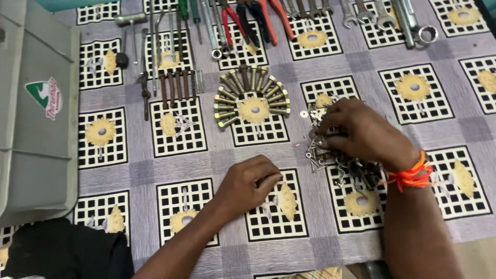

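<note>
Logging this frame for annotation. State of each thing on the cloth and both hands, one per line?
left hand: closed in a loose fist, resting on the cloth
right hand: fingers down in the pile
loose hardware pile: unsorted heap
brass-coloured bolts: fanned in a semicircle
dark bolts: lined up side by side
red-handled pliers: lying flat
grey bin: at left edge, contents not visible

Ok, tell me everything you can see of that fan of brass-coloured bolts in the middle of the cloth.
The fan of bolts is a neat half-circle of brass-coloured metal bolts lying flat on the patterned cloth, shafts pointing inward around a printed yellow flower. Each looks threaded with a head at the outer end. Neither hand touches it; a row of darker bolts lies apart to its left.
</note>
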